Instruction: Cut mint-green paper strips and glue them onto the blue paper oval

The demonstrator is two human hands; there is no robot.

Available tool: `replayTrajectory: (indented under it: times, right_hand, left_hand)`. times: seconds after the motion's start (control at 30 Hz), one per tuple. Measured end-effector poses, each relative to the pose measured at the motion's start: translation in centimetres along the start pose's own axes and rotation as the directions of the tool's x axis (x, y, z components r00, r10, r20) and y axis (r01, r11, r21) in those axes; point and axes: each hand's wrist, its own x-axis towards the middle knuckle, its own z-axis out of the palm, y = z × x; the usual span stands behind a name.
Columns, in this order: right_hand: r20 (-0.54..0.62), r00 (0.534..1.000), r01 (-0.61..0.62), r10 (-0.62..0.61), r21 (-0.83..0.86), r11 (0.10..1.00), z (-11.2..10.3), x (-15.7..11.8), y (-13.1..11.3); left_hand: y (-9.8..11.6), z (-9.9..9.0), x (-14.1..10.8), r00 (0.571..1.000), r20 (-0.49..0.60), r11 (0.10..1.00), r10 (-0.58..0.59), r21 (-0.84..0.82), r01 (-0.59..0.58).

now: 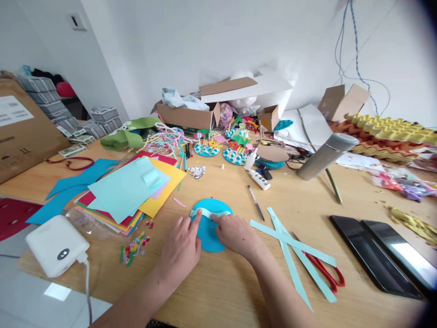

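A round blue disc (210, 237) lies flat on the wooden table in front of me. Across its upper part runs a wavy light-blue paper strip (206, 212). My left hand (182, 243) presses its outstretched index finger on the strip's left part, the other fingers loosely bent. From the right, my right hand (237, 232) rests a fingertip on the strip near its middle. Neither hand grips anything. To the right, pale-blue paper strips (287, 241) lie crossed over red-handled scissors (327, 273). A pen (256, 202) and a white glue bottle (260, 180) lie beyond the disc.
At left are stacked coloured papers (119, 187), small paper scraps (134, 248) and a white power bank (56, 246). Decorated blue discs (235, 155) stand at the back. On the right are a grey flask (326, 157), two phones (372, 255) and egg trays (389, 136).
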Motion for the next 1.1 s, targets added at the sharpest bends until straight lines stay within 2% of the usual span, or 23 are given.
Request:
replayTrajectory:
  times: [0.33, 0.63, 0.93, 1.1]
  right_hand:
    - [-0.009, 1.000, 0.003, -0.003, -0.018, 1.000, 0.17, 0.06, -0.13]
    - [-0.001, 1.000, 0.007, -0.007, -0.028, 1.000, -0.01, -0.06, -0.28]
    - [0.012, 1.000, 0.003, -0.002, -0.028, 1.000, -0.19, -0.12, -0.30]
    - [0.017, 1.000, 0.004, -0.004, -0.032, 0.999, -0.06, -0.07, -0.16]
  left_hand:
    - [0.21, 0.15, -0.08, 0.996, 0.085, 0.999, -0.026, -0.044, 0.030]
    - [0.90, -0.64, 0.02, 0.974, 0.201, 0.993, -0.105, 0.069, 0.093]
    - [0.73, -0.15, 0.15, 0.969, 0.227, 0.995, -0.095, 0.055, 0.084]
    - [0.81, -0.57, 0.35, 0.967, 0.233, 0.995, -0.100, 0.029, 0.096]
